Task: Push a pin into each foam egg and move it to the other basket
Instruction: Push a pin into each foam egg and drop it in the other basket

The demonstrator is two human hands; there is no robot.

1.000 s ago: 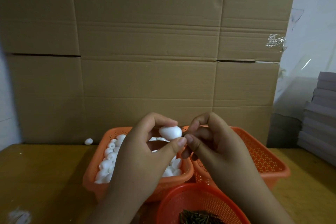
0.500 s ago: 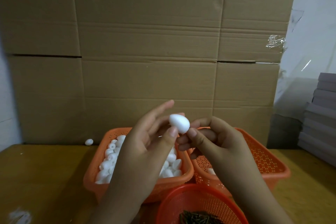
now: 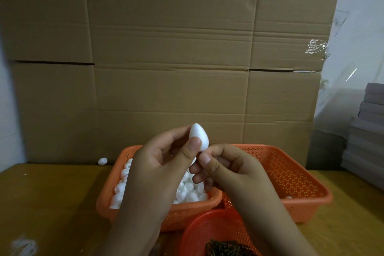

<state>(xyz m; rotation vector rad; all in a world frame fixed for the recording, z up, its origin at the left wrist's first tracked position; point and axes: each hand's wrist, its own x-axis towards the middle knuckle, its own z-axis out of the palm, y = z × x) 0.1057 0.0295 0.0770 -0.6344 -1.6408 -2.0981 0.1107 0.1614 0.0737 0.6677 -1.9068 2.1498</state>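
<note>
Two hands raised above orange baskets on a wooden table. Left hand [image 3: 160, 164] pinching a white foam egg [image 3: 199, 136], pointed end up. Right hand [image 3: 232, 170] curled just beneath the egg, fingertips pinched together; pin too small to make out. Left basket [image 3: 133, 210] full of eggs.

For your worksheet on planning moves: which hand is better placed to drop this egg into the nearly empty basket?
The right hand. It hangs over the nearly empty basket and touches the egg's lower end, while the left hand holding the egg sits over the full basket.
</note>
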